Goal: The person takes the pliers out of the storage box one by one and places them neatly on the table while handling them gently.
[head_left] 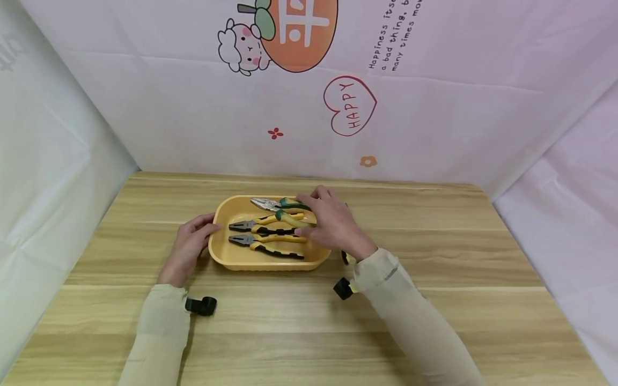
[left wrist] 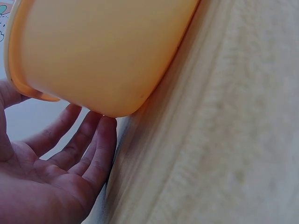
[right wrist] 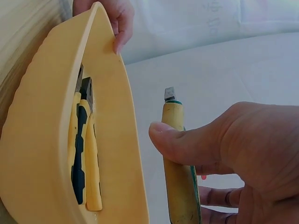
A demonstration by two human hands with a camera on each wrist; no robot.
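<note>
My right hand (head_left: 334, 222) holds a pair of pliers (head_left: 264, 203) with green-and-yellow handles over a yellow plastic tray (head_left: 270, 266). In the right wrist view, the thumb lies along the yellow handle (right wrist: 173, 186), above the tray's rim. At the tray's left end, my left hand (head_left: 188, 246) grips the rim, thumb over the edge. Its fingers (left wrist: 96, 154) touch the outside wall from below in the left wrist view. Inside the tray, two pairs of pliers with yellow-and-black handles lie side by side, an upper pair (head_left: 241, 226) and a lower pair (head_left: 277, 252), jaws toward the left.
Beside the tray's right end, a black-and-yellow piece (head_left: 345, 258) shows partly under my right wrist. The wooden table (head_left: 270, 332) ends at a white printed cloth (head_left: 193, 123) behind the tray, with more cloth on both sides. A black wrist camera (head_left: 201, 306) sits by my left sleeve.
</note>
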